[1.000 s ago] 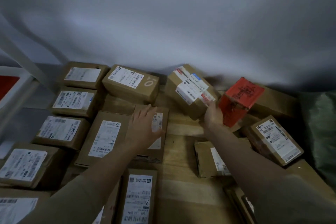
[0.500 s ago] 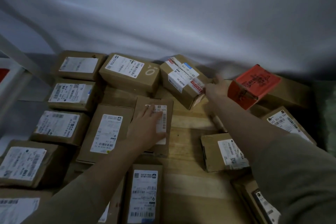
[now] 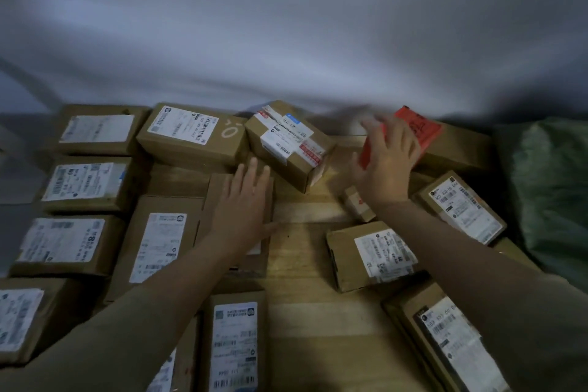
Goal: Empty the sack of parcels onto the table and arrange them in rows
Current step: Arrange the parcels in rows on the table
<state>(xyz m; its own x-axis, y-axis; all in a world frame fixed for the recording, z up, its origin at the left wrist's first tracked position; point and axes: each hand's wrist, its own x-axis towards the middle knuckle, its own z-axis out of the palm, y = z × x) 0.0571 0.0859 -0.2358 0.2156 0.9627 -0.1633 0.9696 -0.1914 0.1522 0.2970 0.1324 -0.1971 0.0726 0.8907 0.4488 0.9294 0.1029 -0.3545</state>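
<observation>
Since half a second back, the right hand (image 3: 386, 165) has come off the taped brown cardboard parcel (image 3: 288, 145) and now lies over the near face of the red cardboard box (image 3: 413, 134). That taped parcel sits tilted, closing on the back row beside the brown carton marked with a white "O" (image 3: 191, 134). The left hand (image 3: 243, 204) has slid further up its flat brown parcel (image 3: 237, 223).

Around: the light wooden bench (image 3: 305, 312) carries labelled brown parcels in columns at left. Loose ones lie askew at right, among them a labelled brown box (image 3: 372, 254) under the right forearm. The green woven sack (image 3: 553, 194) slumps at the far right edge.

Grip: right fingers are spread against the red box; motion blur, cannot tell if they clamp it. Left grip is flat, fingers straight, pressing the parcel top.
</observation>
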